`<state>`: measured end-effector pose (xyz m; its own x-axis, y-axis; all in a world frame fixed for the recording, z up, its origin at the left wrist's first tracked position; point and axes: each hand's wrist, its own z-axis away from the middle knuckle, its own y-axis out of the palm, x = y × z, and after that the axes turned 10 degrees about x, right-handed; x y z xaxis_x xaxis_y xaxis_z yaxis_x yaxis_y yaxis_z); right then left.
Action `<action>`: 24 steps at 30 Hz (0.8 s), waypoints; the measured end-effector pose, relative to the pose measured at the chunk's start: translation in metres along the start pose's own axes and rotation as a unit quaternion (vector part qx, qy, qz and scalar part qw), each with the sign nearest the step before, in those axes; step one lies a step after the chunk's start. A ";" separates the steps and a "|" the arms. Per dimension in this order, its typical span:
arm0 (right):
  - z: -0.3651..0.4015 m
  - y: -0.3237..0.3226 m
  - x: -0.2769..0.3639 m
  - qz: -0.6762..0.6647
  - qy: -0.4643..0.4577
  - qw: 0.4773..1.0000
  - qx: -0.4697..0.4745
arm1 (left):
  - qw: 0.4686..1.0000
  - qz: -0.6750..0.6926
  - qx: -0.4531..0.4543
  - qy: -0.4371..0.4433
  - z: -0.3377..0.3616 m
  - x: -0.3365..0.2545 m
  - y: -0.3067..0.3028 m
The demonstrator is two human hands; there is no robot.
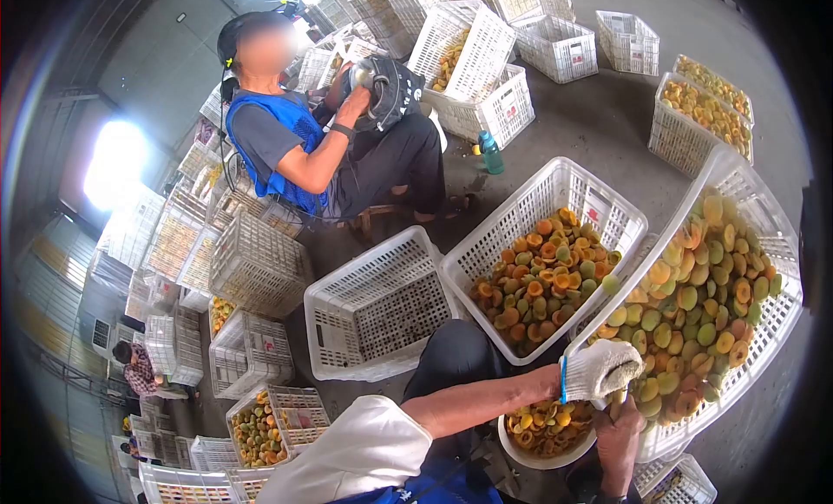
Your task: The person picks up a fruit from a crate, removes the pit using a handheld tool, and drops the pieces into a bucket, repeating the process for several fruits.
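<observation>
My left hand (605,371) wears a white knit glove and is curled closed above a white basin (555,462). What lies inside its fingers is hidden. My right hand (618,439), bare, is closed just below it, around something slim and pale (618,403) that looks like a short handle; its working end cannot be made out. Cut apricot pieces (542,424) fill the basin between my legs. Close by on the right, a tilted white crate (785,317) holds many green and orange apricots (694,304).
Ahead stand a white crate (568,170) of cut apricots (547,274) and another crate (323,330) with a bare mesh bottom. A person in a blue vest (291,122) sits beyond, handling a dark bag (390,92). A green bottle (491,153) stands on the floor. Stacked crates (260,261) line the left.
</observation>
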<state>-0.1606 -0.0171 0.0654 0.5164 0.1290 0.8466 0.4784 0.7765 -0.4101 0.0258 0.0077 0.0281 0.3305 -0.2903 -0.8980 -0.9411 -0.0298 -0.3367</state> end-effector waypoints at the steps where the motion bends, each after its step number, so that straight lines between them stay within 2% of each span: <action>1: 0.003 -0.003 0.007 0.010 0.040 0.999 0.034 | 1.000 0.002 0.000 -0.001 0.001 0.000 0.000; 2: 0.004 -0.002 0.003 0.009 0.042 0.999 0.033 | 0.999 -0.028 0.022 0.007 0.001 0.000 -0.001; 4: 0.003 0.001 -0.005 -0.115 -0.023 0.993 0.032 | 0.997 -0.066 0.044 0.008 0.002 0.003 0.002; 8: 0.007 -0.003 0.013 -0.103 -0.001 0.994 0.033 | 0.999 -0.041 0.017 0.021 0.002 0.004 0.008; 10: 0.010 -0.001 0.010 -0.076 -0.005 0.997 -0.006 | 0.999 0.029 0.030 -0.021 0.002 -0.003 0.008; 11: 0.009 0.006 -0.009 -0.035 -0.056 0.996 -0.064 | 0.999 0.050 0.006 0.015 0.003 0.005 0.013; 13: 0.012 0.006 -0.060 0.150 -0.063 0.986 -0.044 | 0.985 0.159 0.052 -0.039 0.004 0.012 0.018; 15: 0.011 0.007 -0.053 0.121 -0.059 0.990 -0.038 | 0.967 0.205 0.103 -0.113 0.003 0.012 0.015; 17: 0.014 0.000 -0.033 0.118 -0.013 0.993 -0.023 | 0.973 0.195 0.094 -0.075 0.002 0.011 0.012; 19: 0.009 -0.001 -0.025 0.045 -0.008 0.999 -0.025 | 0.980 0.189 0.046 -0.030 0.006 0.024 0.021; 21: 0.008 0.004 -0.032 0.096 -0.042 0.995 -0.004 | 0.980 0.188 0.051 -0.048 0.001 0.014 0.016; 23: 0.004 -0.005 -0.011 -0.046 0.057 0.997 0.008 | 0.917 0.359 0.019 -0.175 -0.003 0.000 0.015; 24: 0.004 -0.005 -0.011 -0.064 0.063 0.996 0.010 | 0.919 0.350 0.006 -0.181 -0.002 -0.002 0.017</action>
<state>-0.1718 -0.0203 0.0593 0.5377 -0.0495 0.8417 0.5325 0.7938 -0.2936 0.0089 0.0063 0.0250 -0.3513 0.1035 -0.9305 -0.9323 0.0532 0.3579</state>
